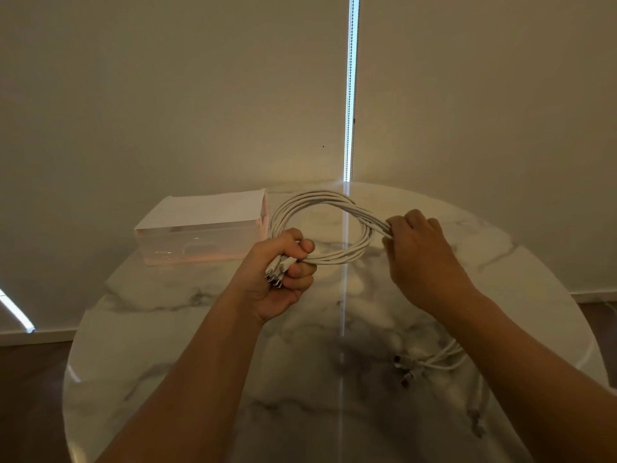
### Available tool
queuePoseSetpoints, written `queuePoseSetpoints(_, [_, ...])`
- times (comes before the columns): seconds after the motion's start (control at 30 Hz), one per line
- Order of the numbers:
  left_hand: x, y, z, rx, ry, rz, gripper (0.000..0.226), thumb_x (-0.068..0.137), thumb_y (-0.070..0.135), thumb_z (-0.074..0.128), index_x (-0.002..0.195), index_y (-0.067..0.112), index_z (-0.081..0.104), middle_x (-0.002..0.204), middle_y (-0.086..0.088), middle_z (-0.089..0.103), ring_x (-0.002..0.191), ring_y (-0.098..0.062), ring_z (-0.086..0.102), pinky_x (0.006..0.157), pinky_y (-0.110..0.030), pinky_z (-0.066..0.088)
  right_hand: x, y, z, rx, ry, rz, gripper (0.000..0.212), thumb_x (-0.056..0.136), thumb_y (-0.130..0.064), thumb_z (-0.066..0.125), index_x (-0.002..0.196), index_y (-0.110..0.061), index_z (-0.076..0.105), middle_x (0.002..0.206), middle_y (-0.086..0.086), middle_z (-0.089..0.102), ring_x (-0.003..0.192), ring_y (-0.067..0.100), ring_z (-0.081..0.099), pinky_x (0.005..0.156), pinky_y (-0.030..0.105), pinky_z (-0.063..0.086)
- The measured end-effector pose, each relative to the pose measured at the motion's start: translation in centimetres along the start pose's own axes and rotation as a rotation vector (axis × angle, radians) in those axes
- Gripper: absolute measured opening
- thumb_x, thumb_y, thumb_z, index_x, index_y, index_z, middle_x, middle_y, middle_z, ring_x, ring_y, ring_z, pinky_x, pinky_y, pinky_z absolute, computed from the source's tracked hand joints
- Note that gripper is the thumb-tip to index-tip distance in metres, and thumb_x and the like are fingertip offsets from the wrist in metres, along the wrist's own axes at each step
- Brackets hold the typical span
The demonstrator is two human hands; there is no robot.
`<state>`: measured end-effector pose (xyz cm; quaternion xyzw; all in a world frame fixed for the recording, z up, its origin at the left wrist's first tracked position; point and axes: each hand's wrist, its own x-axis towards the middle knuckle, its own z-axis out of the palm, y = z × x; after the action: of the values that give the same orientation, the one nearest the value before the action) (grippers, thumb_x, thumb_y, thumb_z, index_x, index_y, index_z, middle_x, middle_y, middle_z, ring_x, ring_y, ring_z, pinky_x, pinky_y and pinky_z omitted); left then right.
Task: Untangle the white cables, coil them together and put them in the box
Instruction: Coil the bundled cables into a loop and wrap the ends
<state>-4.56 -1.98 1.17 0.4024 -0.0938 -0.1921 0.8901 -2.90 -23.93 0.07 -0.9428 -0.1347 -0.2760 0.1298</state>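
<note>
While both hands are held above the table [200, 329], the white cables [317, 194] hang between them as one multi-strand loop. My left hand [283, 272] is closed tight round the near-left side of the loop, fingers curled over the bundle, with several plug ends [277, 272] sticking out of the fist toward me. My right hand [420, 252] clamps the bundle on the loop's right side, fingers wrapped round the strands. The loop's far arc is clear of the surface. From under my right forearm, the loose tails [444, 359] lie on the tabletop, their connectors [405, 365] resting there. The box [200, 228], clear plastic and open-topped, stands at the far left of the table, just beside the loop; cannot tell whether they touch. Surface: round, white marble with grey veining, glossy. Room: drawn pale blinds [167, 95] behind, a bright vertical gap [350, 95] between them, dark floor [26, 379] at left.
</note>
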Motion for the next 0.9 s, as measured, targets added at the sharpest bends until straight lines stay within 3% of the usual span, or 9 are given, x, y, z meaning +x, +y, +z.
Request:
queuePoseSetpoints(0.1, [-0.2, 0.3, -0.3, -0.054, -0.088, 0.039, 0.051, 0.050, -0.007, 0.069, 0.072, 0.018, 0.031, 0.069, 0.001, 0.052, 0.036, -0.004, 0.041, 0.030, -0.015, 0.034, 0.7, -0.3, -0.3, 0.488, -0.106, 0.038, 0.014, 0.093, -0.030, 0.061, 0.103, -0.021, 0.056, 0.091, -0.009, 0.058, 0.080, 0.013, 0.051, 0.068, 0.029, 0.041])
queuePoseSetpoints(0.17, [-0.3, 0.6, -0.7, -0.089, -0.124, 0.052, 0.055, 0.048, -0.004, 0.076, 0.073, 0.017, 0.032, 0.069, 0.001, 0.051, 0.036, -0.004, 0.042, 0.030, -0.014, 0.035, 0.9, 0.0, -0.9, 0.767, -0.126, 0.032, 0.014, 0.094, -0.027, 0.061, 0.107, -0.023, 0.066, 0.091, -0.009, 0.069, 0.079, 0.011, 0.062, 0.068, 0.026, 0.049])
queuePoseSetpoints(0.3, [0.0, 0.5, -1.1, -0.114, -0.140, 0.050, 0.049, 0.050, -0.004, 0.076, 0.072, 0.017, 0.038, 0.069, 0.001, 0.051, 0.036, -0.004, 0.043, 0.030, -0.015, 0.035, 1.0, 1.0, -1.7, 0.835, -0.125, 0.030, 0.016, 0.093, -0.020, 0.062, 0.100, -0.022, 0.076, 0.084, -0.007, 0.073, 0.071, 0.025, 0.060, 0.065, 0.031, 0.051])
queuePoseSetpoints(0.4, [0.3, 0.1, -1.2, -0.102, -0.122, 0.056, 0.045, 0.049, -0.004, 0.075, 0.071, 0.017, 0.041, 0.070, 0.002, 0.051, 0.035, -0.004, 0.043, 0.030, -0.015, 0.035, 0.9, 1.7, -1.5, 1.100, -0.183, 0.103, 0.031, 0.088, -0.030, 0.058, 0.110, -0.015, 0.073, 0.094, 0.001, 0.075, 0.077, 0.026, 0.061, 0.069, 0.027, 0.052])
queuePoseSetpoints(0.47, [0.3, -0.2, -1.3, -0.079, -0.078, 0.063, 0.042, 0.050, -0.007, 0.067, 0.071, 0.017, 0.041, 0.069, 0.002, 0.050, 0.035, -0.005, 0.042, 0.030, -0.015, 0.034, 0.7, 1.8, -1.4, 1.065, -0.141, 0.095, 0.028, 0.090, -0.026, 0.059, 0.112, -0.015, 0.073, 0.092, -0.002, 0.076, 0.074, 0.017, 0.063, 0.069, 0.022, 0.051])
queuePoseSetpoints(0.6, [0.6, -0.9, -1.4, 0.032, 0.000, 0.083, 0.033, 0.055, -0.001, 0.057, 0.072, 0.019, 0.036, 0.068, 0.001, 0.050, 0.035, -0.006, 0.040, 0.031, -0.014, 0.031, 0.5, 1.1, -0.6, 0.705, -0.004, 0.067, 0.014, 0.089, -0.018, 0.068, 0.099, -0.020, 0.077, 0.074, -0.015, 0.071, 0.060, 0.008, 0.061, 0.058, 0.011, 0.047])
queuePoseSetpoints(0.73, [0.9, -1.6, -0.9, 0.092, -0.001, 0.076, 0.034, 0.055, 0.000, 0.057, 0.072, 0.019, 0.034, 0.069, 0.001, 0.051, 0.037, -0.007, 0.039, 0.032, -0.015, 0.031, 0.7, 0.2, 1.4, 0.280, 0.048, -0.048, 0.014, 0.090, -0.019, 0.068, 0.090, -0.007, 0.076, 0.073, 0.001, 0.059, 0.062, 0.014, 0.045, 0.059, 0.022, 0.038])
queuePoseSetpoints(0.8, [0.9, -1.8, -0.7, 0.069, -0.036, 0.063, 0.031, 0.058, -0.001, 0.055, 0.071, 0.019, 0.035, 0.070, 0.000, 0.050, 0.037, -0.007, 0.040, 0.032, -0.016, 0.033, 0.9, -0.6, 1.5, 0.287, -0.034, -0.015, 0.019, 0.092, -0.020, 0.064, 0.083, -0.006, 0.074, 0.071, 0.002, 0.057, 0.059, 0.015, 0.045, 0.057, 0.016, 0.030])
queuePoseSetpoints(0.9, [1.1, -2.1, -0.7, 0.019, -0.054, 0.037, 0.027, 0.060, -0.002, 0.054, 0.069, 0.018, 0.038, 0.071, -0.001, 0.050, 0.037, -0.007, 0.041, 0.032, -0.016, 0.034, 1.7, -0.8, 0.7, 0.449, -0.196, 0.123, 0.025, 0.092, -0.019, 0.065, 0.068, -0.014, 0.071, 0.061, -0.002, 0.067, 0.054, 0.009, 0.062, 0.058, 0.014, 0.048])
